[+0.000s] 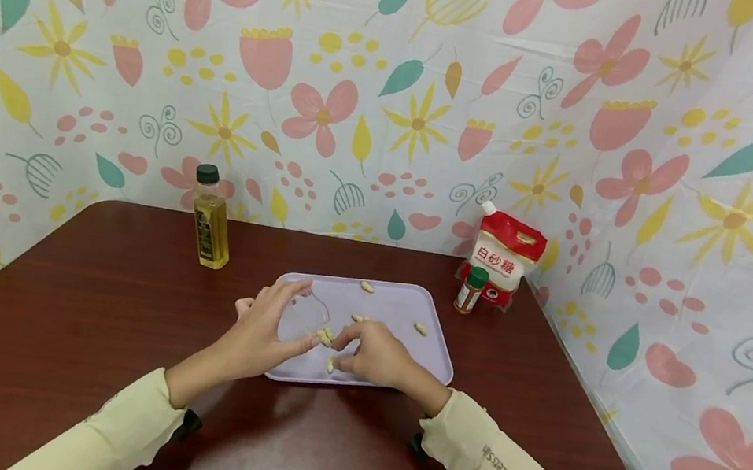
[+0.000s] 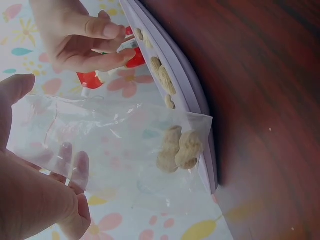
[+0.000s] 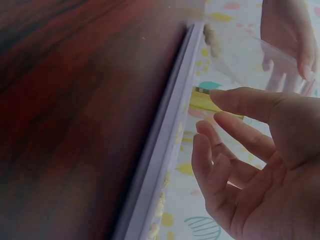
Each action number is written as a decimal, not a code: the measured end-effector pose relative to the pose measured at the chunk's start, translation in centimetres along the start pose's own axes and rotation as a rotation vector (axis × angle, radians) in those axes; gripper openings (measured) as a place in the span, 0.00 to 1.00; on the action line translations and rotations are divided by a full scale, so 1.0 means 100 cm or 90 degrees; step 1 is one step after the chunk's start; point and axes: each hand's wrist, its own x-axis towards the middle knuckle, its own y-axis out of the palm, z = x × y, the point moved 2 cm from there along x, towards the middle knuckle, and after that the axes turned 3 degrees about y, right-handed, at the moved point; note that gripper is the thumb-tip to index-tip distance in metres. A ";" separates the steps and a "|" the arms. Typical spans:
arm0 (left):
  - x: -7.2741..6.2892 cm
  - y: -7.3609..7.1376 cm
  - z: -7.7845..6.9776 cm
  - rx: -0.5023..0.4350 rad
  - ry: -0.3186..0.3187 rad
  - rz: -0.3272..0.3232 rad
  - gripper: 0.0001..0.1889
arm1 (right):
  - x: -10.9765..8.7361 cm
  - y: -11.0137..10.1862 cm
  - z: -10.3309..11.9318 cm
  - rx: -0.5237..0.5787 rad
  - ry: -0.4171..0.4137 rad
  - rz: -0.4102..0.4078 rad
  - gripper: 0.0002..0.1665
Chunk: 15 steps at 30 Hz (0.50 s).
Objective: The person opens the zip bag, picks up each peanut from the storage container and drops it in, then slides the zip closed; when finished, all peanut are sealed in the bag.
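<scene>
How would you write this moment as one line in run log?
left hand: holds clear bag, two peanuts inside | right hand: nearby, nothing visibly held | tray: loose peanuts on it

Tray (image 1: 403, 306) partly hidden by left hand (image 1: 264, 331) and right hand (image 1: 377, 353). Bag (image 2: 112, 142) barely made out in head view. Sugar (image 1: 506, 252) partly covered by jar (image 1: 471, 290). Label (image 1: 206, 232) of bottle (image 1: 220, 234) too small to be read. Peanuts (image 3: 160, 204) blurred in right wrist view.

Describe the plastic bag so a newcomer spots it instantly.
On the dark table sits a pale purple tray. Over it, the left hand holds the clear plastic bag. It's see-through, with two peanuts inside; other peanuts lie loose on the tray.
</scene>
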 end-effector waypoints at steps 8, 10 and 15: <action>0.000 0.001 0.000 -0.003 -0.002 0.001 0.39 | 0.002 0.005 0.000 -0.025 0.003 0.009 0.12; 0.000 0.001 0.001 -0.001 -0.003 0.000 0.39 | 0.002 0.006 -0.001 -0.027 0.004 0.013 0.12; 0.000 0.001 0.001 0.000 -0.007 0.000 0.40 | 0.004 0.008 -0.001 -0.028 0.011 0.025 0.12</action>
